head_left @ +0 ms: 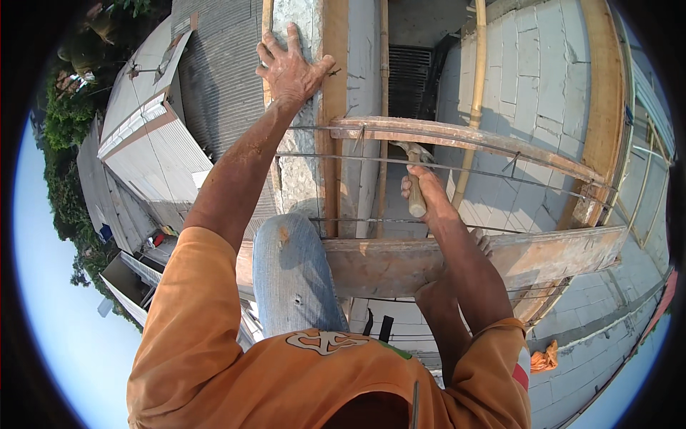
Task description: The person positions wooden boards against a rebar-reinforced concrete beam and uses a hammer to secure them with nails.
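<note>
My left hand (289,66) lies flat with spread fingers on top of a rough concrete column (300,164), beside its wooden form board (332,93). My right hand (423,187) grips the pale wooden handle of a hammer (412,154), whose metal head sits just under a curved wooden plank (457,137). Thin steel rods (357,159) run across between the column and the plank. My knee in blue jeans (293,272) rests against a lower wooden plank (457,261).
A wall of grey blocks (532,79) rises on the right, with bamboo poles (473,93) leaning along it. Corrugated metal roofs (157,136) and trees lie far below on the left. An orange cloth (544,357) lies on a ledge at lower right.
</note>
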Tool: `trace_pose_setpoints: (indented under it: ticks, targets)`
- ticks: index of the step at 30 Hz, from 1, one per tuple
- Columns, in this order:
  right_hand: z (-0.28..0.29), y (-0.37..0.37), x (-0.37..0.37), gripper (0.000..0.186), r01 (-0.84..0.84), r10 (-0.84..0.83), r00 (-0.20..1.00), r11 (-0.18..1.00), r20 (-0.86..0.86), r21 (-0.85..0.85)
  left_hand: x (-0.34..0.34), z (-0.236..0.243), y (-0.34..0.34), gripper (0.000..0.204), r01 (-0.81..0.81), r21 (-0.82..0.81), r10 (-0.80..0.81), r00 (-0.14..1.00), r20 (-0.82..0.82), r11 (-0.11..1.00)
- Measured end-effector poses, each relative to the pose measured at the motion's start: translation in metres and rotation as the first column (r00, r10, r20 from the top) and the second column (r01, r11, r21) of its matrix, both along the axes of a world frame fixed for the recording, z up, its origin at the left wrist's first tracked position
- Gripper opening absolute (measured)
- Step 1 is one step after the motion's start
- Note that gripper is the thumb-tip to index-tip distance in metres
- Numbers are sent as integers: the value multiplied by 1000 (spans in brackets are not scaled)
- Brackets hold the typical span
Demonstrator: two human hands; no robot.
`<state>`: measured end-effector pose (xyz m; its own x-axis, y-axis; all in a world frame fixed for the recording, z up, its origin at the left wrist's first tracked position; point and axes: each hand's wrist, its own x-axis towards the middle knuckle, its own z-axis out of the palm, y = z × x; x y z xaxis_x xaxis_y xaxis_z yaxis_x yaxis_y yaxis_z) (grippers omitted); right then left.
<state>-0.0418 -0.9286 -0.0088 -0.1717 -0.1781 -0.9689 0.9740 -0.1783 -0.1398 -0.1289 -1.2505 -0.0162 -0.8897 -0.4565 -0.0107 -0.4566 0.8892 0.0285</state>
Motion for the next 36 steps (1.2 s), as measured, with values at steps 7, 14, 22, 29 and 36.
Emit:
trace_pose_setpoints:
  ticks: [7,14,22,29,36]
  targets:
    - [-3,4,-10,39,-227,203,973,932,-114,-282,1,-1,0,103,2,3,-2,1000,-3,1000]
    - [-13,-15,-13,44,-136,125,988,981,-87,-141,-1,2,1,103,-8,8,8,1000,14,1000]
    - [-2,-9,-16,37,-288,211,942,908,-261,-304,2,1,3,103,-11,-4,11,1000,21,1000]
    - [-7,-23,-7,29,-270,224,953,933,-204,-237,-1,4,2,102,-14,-6,14,1000,19,1000]
    - [28,-12,-1,30,-235,221,964,968,-147,-86,0,5,3,103,-19,6,18,1000,25,1000]
